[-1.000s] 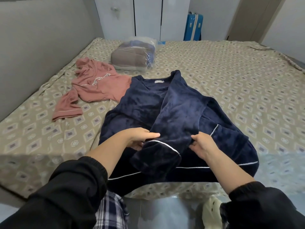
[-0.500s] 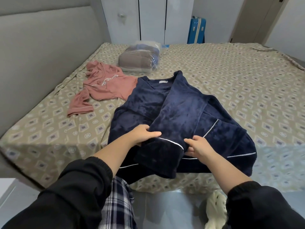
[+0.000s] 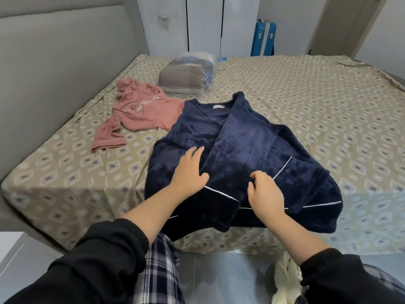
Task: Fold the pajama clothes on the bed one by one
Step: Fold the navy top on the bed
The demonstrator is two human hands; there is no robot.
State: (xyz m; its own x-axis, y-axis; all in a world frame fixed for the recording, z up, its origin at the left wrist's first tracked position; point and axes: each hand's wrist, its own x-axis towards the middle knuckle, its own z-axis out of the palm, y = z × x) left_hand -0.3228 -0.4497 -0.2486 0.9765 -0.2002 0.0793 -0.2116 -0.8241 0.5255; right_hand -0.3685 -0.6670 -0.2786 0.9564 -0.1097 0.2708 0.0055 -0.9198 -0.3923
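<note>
Soft, even room light, fairly bright. My dark navy fleece pajama top (image 3: 241,145) swallows detail in its folds. The beige diamond-patterned bed (image 3: 328,95) bows at the frame's edges; the lower corners look soft.

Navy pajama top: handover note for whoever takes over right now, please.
Left hand: open, flat on the navy pajama top, at the edge of the folded-over sleeve.
Right hand: open, fingers loosely bent, resting on that sleeve near its cuff.
The navy top lies at the near edge of the bed, hem over the edge. Pink pajama top lies crumpled up-left of it, bagged clothes behind.
Done: one sleeve folded across the front.
Left: finish folding the navy top, then the pink one.
</note>
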